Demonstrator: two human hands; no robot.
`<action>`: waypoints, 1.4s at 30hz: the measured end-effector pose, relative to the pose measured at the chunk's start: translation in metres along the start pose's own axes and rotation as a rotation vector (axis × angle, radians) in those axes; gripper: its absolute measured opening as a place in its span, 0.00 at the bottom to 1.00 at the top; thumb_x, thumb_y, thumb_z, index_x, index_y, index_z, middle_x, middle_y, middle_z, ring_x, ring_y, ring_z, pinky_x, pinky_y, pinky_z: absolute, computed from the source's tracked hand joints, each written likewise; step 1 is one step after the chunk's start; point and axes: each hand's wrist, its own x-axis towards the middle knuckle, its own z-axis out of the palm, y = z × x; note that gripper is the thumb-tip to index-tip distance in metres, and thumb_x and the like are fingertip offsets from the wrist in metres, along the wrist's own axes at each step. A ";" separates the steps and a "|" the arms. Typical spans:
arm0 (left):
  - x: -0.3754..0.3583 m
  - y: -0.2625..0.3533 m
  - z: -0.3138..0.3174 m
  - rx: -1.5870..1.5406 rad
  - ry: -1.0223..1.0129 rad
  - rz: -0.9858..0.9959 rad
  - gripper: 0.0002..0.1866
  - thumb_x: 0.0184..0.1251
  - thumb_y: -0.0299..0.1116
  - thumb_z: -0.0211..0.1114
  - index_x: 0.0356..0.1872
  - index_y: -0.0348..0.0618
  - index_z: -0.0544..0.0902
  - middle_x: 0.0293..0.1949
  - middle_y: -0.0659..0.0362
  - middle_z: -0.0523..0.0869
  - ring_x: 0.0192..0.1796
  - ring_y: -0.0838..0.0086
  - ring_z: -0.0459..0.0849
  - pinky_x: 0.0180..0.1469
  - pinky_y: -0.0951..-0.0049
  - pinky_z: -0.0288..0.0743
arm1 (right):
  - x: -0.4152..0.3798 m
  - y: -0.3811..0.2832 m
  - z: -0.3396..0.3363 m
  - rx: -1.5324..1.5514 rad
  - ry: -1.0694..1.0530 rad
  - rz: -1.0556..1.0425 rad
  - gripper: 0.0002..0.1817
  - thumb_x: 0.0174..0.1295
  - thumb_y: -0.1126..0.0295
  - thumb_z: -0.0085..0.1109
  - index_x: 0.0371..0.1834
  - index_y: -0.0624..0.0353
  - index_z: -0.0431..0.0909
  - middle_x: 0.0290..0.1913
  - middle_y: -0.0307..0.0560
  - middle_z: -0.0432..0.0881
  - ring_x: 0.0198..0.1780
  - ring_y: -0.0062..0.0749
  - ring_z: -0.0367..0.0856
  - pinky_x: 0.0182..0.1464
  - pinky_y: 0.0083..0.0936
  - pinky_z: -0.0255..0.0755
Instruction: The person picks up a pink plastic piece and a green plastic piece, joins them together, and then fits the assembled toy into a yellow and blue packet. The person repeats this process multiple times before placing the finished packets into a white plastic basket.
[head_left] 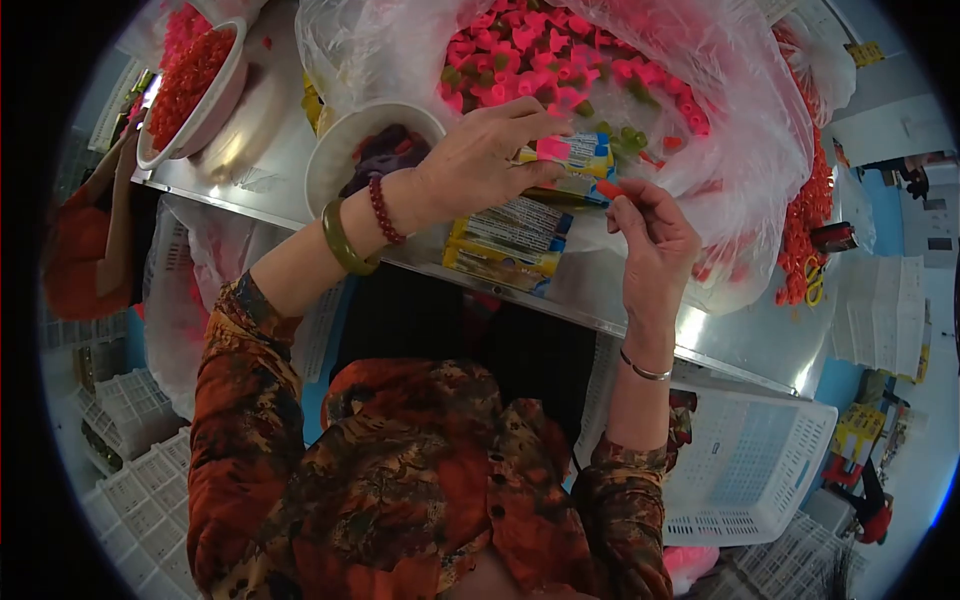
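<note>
My left hand [485, 160] grips a yellow-and-blue printed packet [590, 152] at its left end, thumb below and fingers above, with a pink patch showing beside the fingertips. My right hand [655, 230] is closed in a pinch on a small red piece [607, 188], right at the packet's lower right corner. Below the left hand lies a stack of similar packets [510, 240] near the table edge. A white bowl [318, 165] with dark purple pieces stands left of the left wrist. Behind both hands, bright pink and green plastic pieces [520, 55] fill an open clear bag [740, 90].
A white basin [215, 115] heaped with red pieces stands at the table's far left. More red pieces [805, 215] lie at the right, near yellow scissors [814, 281]. White plastic crates [740, 465] sit below the metal table [590, 290]. Another person [875, 510] is at far right.
</note>
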 end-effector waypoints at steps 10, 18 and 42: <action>-0.039 0.028 0.005 -0.075 0.005 -0.022 0.21 0.60 0.33 0.77 0.54 0.41 0.84 0.45 0.53 0.84 0.41 0.61 0.85 0.41 0.66 0.79 | -0.021 -0.003 0.015 0.031 -0.100 0.079 0.10 0.70 0.78 0.63 0.52 0.70 0.83 0.40 0.44 0.86 0.38 0.21 0.80 0.42 0.20 0.75; -0.049 0.026 0.011 -0.065 0.009 0.010 0.19 0.62 0.34 0.75 0.52 0.42 0.82 0.44 0.52 0.82 0.43 0.53 0.85 0.43 0.59 0.80 | -0.027 0.000 0.014 0.052 -0.105 0.061 0.08 0.70 0.78 0.62 0.50 0.67 0.83 0.40 0.39 0.87 0.37 0.17 0.81 0.41 0.16 0.75; -0.063 0.049 0.029 0.055 0.008 0.025 0.14 0.59 0.29 0.72 0.44 0.42 0.80 0.41 0.54 0.78 0.41 0.57 0.84 0.39 0.61 0.80 | -0.044 0.005 0.021 0.019 -0.074 0.137 0.05 0.70 0.81 0.60 0.45 0.69 0.84 0.37 0.42 0.85 0.35 0.22 0.80 0.40 0.20 0.76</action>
